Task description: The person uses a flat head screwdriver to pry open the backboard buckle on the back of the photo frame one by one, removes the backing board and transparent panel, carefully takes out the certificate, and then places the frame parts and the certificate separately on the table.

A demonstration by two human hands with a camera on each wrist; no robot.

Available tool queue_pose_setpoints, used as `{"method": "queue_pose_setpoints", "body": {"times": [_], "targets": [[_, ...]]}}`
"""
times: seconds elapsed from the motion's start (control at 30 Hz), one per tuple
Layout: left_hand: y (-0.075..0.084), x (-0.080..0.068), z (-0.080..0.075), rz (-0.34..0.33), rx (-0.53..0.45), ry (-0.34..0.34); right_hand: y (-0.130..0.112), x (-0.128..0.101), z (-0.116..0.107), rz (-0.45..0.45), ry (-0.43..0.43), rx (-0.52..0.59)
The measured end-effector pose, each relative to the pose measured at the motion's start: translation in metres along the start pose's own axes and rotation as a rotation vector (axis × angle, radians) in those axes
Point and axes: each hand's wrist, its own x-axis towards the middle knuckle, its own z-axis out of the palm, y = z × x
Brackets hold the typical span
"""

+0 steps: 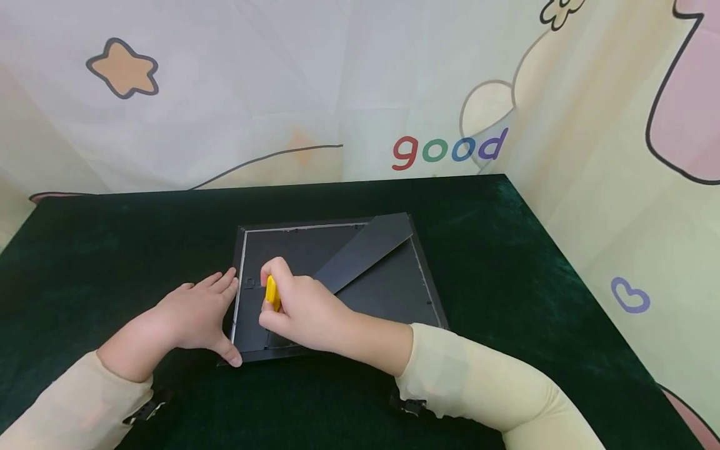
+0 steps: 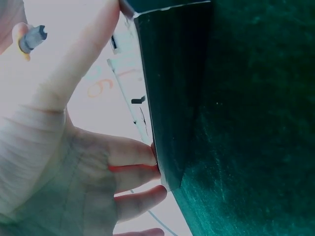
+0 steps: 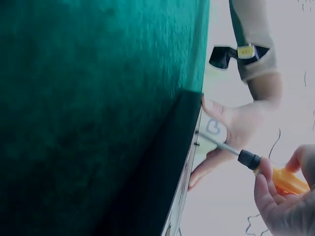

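A dark picture frame (image 1: 382, 306) lies back side up, its stand leg (image 1: 365, 250) slanting across the backing. My right hand (image 1: 312, 312) grips the yellow handle of a screwdriver (image 1: 272, 294) above the left part of the backing. In the right wrist view, the metal shaft of the screwdriver (image 3: 224, 146) points at the frame's back near the edge, tip right by a small dark tab. My left hand (image 1: 194, 315) rests along the frame's left side, fingers extended at the edge and thumb at the near corner. From the head view, my right hand hides the screwdriver's shaft.
A dark green cloth (image 1: 112, 250) covers the table under the frame. Behind and to the right hangs a pale printed curtain (image 1: 253, 81). Small dark tabs stand along the frame's inner edge.
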Motion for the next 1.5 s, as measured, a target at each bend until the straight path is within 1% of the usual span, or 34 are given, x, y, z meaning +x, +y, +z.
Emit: {"method": "queue_pose_setpoints", "body": {"times": [0.13,0.17,0.23,0.37,0.53,0.63,0.73,0.87,0.93,1.13,1.37,1.5], "targets": [[0.000,0.000,-0.001,0.004,-0.003,-0.001,-0.007,-0.006,0.004,-0.081,0.021,-0.055],[0.000,0.000,-0.001,0.003,-0.004,-0.002,-0.008,-0.006,0.005,-0.093,0.028,-0.067],[0.000,0.000,-0.001,-0.001,-0.008,-0.004,-0.008,-0.007,0.006,-0.089,0.034,-0.077],[0.000,0.001,0.000,-0.002,-0.013,-0.007,-0.003,-0.001,0.003,-0.027,0.022,-0.047],[0.000,0.002,0.001,0.007,-0.013,-0.003,0.005,0.014,-0.002,0.083,-0.023,0.030],[0.000,0.002,0.002,0.010,-0.019,-0.004,0.008,0.021,-0.003,0.134,-0.049,0.066],[0.000,0.001,0.001,0.009,-0.025,-0.009,0.008,0.026,-0.003,0.163,-0.075,0.077],[-0.001,0.000,0.000,0.007,-0.031,-0.012,0.005,0.029,-0.001,0.171,-0.091,0.058],[-0.001,0.000,0.000,0.010,-0.036,-0.013,0.002,0.029,-0.001,0.155,-0.096,0.031],[-0.001,-0.001,0.001,0.013,-0.048,-0.014,-0.007,0.022,0.001,0.040,-0.104,-0.116],[-0.001,0.000,0.001,0.005,-0.036,-0.005,-0.014,0.011,0.000,-0.075,-0.065,-0.273],[-0.001,0.000,0.001,0.001,-0.041,-0.013,-0.017,0.004,0.002,-0.140,-0.039,-0.330]]}}
